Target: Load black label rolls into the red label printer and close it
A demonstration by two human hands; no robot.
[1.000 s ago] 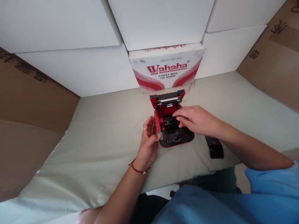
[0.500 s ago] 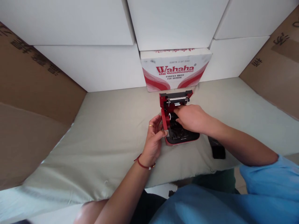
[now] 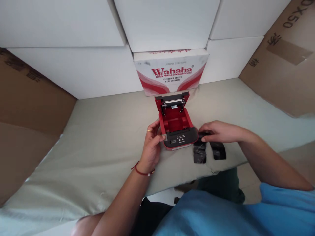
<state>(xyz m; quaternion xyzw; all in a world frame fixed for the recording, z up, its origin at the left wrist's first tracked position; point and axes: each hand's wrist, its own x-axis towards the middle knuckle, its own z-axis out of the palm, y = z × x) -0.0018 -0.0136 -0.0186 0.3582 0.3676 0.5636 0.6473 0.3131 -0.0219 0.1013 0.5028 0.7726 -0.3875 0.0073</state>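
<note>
A red and black label printer (image 3: 176,123) stands on the cloth with its lid (image 3: 172,102) tipped up at the back. Its red inner bay holds no roll. Fingers and thumb of my left hand (image 3: 153,139) are closed around the printer's left side near the front corner. To the right of the printer, my right hand (image 3: 216,131) grips a roll of black ribbon, mostly hidden under the fingers. A loose black strip (image 3: 199,154) trails from it towards the table's front edge. Another black strip (image 3: 218,151) lies just to its right, partly below my wrist.
A Wahaha water carton (image 3: 172,73) stands right behind the printer. White boxes (image 3: 103,72) are stacked along the back. Brown cardboard walls (image 3: 31,108) flank the table on both sides. Pale green cloth (image 3: 105,127) covers the tabletop.
My right hand has lifted the black ribbon roll out of the printer's bay and moved it right, down beside the printer. My left hand keeps its hold. The view has shifted slightly right.
</note>
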